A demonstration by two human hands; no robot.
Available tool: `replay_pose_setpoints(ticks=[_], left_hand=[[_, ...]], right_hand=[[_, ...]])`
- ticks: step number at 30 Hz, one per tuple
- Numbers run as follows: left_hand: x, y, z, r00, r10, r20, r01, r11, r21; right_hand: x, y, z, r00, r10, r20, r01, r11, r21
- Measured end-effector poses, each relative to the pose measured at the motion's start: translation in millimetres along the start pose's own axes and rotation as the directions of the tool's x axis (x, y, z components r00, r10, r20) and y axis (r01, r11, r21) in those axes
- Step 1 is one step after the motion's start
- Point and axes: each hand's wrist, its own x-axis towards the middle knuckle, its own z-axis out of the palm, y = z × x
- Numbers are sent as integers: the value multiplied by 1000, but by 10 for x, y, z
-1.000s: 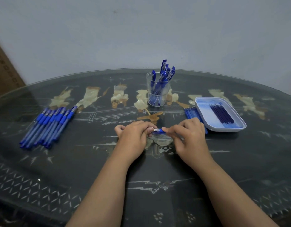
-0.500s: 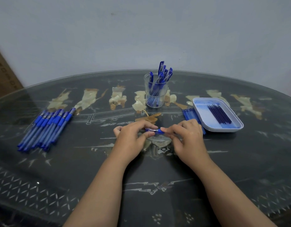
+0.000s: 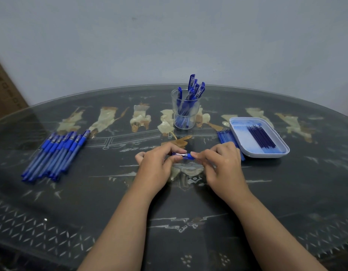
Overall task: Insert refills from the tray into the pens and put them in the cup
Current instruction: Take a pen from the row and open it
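head view, frame centre: gripping one pen (image 3: 184,155) at each end with left hand (image 3: 157,167) and right hand (image 3: 220,165), fingers curled round it. likely screwing the tip on. next: tighten fully, then drop into cup (image 3: 186,114), upper centre. more refills (image 3: 262,136) in tray (image 3: 240,132), right.

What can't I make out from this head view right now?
All in the head view:
- pen: mostly covered by the left hand and right hand; whether its refill is seated is hidden.
- cup: the pens inside overlap, so the count is unclear.
- blue sticks beside the tray: partly behind the right hand, too small to identify.
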Motion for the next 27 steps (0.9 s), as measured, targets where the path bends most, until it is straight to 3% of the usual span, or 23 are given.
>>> replay_pose_setpoints(ticks=[13, 27], left_hand=[[19, -26, 15, 999, 35, -18, -35, 999, 31], [48, -74, -5, 995, -92, 23, 95, 984, -150]], right_hand=[[-4, -9, -3, 1000, -7, 1, 7, 1000, -7], [-17, -34, 5, 1000, -14, 21, 15, 999, -45]])
